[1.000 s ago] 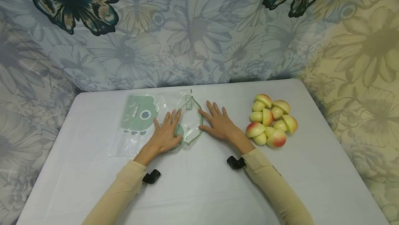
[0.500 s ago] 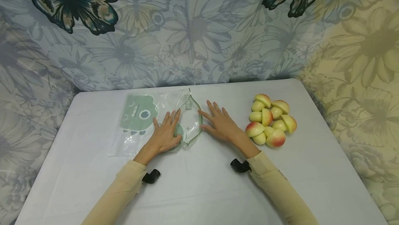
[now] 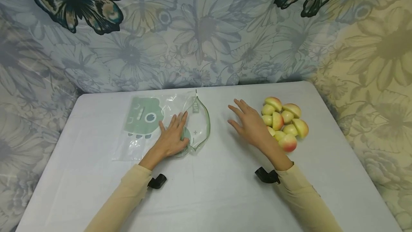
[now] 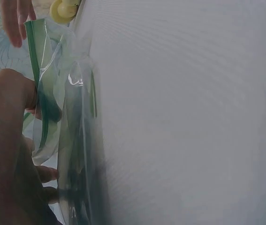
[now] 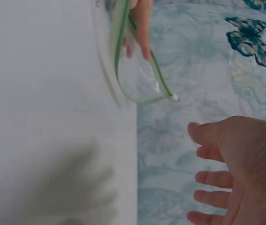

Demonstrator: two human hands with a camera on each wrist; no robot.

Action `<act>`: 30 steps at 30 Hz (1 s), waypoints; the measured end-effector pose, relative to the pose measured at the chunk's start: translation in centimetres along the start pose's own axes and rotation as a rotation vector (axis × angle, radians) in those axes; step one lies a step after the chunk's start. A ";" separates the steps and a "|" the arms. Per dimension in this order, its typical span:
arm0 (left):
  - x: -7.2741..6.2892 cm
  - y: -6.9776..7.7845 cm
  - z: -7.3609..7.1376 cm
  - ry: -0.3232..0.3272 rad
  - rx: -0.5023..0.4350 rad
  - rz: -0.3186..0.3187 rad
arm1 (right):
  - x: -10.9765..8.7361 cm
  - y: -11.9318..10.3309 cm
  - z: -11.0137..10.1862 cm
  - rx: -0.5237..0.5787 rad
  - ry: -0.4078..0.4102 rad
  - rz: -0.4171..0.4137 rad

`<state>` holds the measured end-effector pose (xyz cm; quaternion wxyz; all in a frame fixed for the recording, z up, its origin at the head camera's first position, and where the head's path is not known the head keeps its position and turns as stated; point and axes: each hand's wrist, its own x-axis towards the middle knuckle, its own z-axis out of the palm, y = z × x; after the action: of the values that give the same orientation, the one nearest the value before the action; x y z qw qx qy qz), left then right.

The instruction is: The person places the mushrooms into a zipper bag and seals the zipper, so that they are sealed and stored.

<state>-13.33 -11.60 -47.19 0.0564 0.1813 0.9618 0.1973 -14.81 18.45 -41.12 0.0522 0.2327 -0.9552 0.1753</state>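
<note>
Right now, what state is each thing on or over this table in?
Clear bag: lying down, mouth gaping open.
Fruit-like pieces: clustered, outside the bag.
Left grip: fingers spread, on the bag.
Right grip: held above the white tabletop, holding nothing.

The person's right hand (image 5: pixel 238 173) hangs in the air with its fingers stretched out and its thumb uppermost, touching nothing, seen against the flowered cloth (image 5: pixel 184 61) past the edge of the white surface (image 5: pixel 43 93). A blurred shadow of fingers lies on the surface near that same edge. Farther along it, a clear bag (image 5: pixel 144 84) gapes, its green-banded mouth overlapping the edge in view, with the left hand's (image 5: pixel 142 23) fingers at the bands. A teal butterfly (image 5: pixel 252 43) decorates the cloth.
</note>
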 end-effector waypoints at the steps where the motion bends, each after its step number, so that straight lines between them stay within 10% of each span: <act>1: 0.0 0.0 0.0 0.000 -0.006 0.001 | -0.2 0.3 -0.3 0.001 0.014 0.002; 22: 0.1 -0.3 -0.1 0.015 -0.029 0.016 | -4.8 5.3 -4.3 0.058 0.037 0.158; 30: 0.2 -0.3 0.0 -0.004 -0.030 0.012 | -7.0 4.8 -4.5 0.052 0.213 0.121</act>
<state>-13.58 -11.79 -47.30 0.0599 0.1866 0.9575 0.2115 -10.79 27.06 -39.67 0.1368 0.1557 -0.9517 0.2266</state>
